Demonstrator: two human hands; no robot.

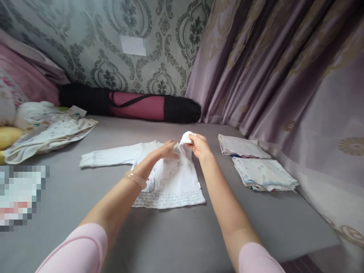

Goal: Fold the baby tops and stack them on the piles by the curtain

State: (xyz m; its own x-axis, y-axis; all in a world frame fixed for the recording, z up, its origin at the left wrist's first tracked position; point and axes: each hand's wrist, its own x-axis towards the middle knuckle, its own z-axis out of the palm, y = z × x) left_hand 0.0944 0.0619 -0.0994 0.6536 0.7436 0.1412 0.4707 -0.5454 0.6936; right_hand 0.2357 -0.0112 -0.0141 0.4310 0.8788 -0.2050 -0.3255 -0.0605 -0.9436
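A small white long-sleeved shirt (pixel 170 185) lies flat on the grey bed sheet (pixel 182 235), its one sleeve stretched out to the left. My left hand (pixel 167 149) rests on the shirt's upper part near the collar, fingers pressed on the cloth. My right hand (pixel 199 146) pinches the shirt's other sleeve, folded over and lifted a little above the shoulder. A pale bangle sits on my left wrist.
Two folded garments (pixel 256 163) lie in a row at the right, near the mauve curtain (pixel 284 76). A heap of unfolded baby clothes (pixel 48 132) and soft toys lies at the left. A black and pink roll bag (pixel 136 104) lies along the patterned wall.
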